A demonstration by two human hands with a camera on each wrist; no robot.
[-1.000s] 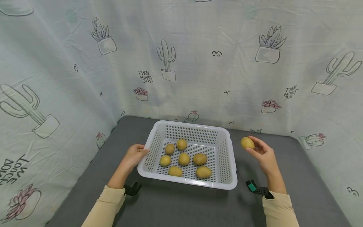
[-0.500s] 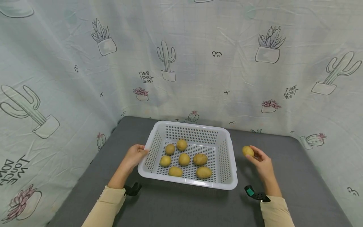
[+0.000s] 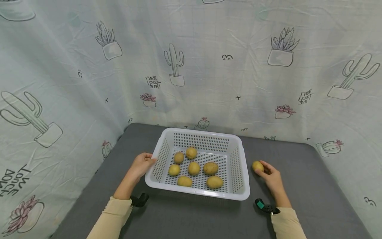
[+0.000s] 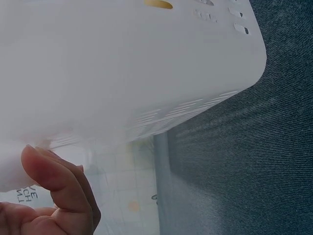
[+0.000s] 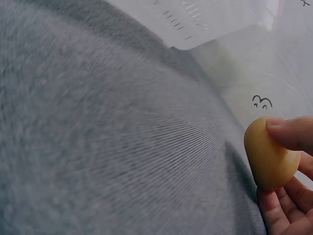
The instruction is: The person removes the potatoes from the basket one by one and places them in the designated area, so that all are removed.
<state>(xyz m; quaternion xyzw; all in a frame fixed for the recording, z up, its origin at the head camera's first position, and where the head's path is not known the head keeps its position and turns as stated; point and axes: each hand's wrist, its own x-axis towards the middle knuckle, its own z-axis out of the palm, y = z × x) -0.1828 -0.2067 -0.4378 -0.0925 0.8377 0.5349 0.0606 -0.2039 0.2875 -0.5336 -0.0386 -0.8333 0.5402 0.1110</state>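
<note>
A white plastic basket (image 3: 195, 190) with slotted walls stands on the grey table, several yellow-brown potatoes (image 3: 211, 168) spread over its floor. At its left rim, my left hand (image 3: 143, 165) grips the edge. The left wrist view has the curled fingers (image 4: 68, 191) close by the white wall, their contact partly hidden. To the right of the basket, my right hand (image 3: 272, 177) holds a potato (image 3: 257, 166) between thumb and fingers, low over the table. In the right wrist view this potato (image 5: 269, 154) is smooth and oval; whether it touches the table cannot be told.
The table (image 3: 191, 219) has a dark grey cloth. Behind it and at both sides hangs a pale curtain (image 3: 209, 79) printed with cacti. A black strap device sits on each wrist, such as the right wrist device (image 3: 266, 206).
My right hand has come down and toward me with its potato, ending a little nearer the basket. The left hand and the basket have stayed in place.
</note>
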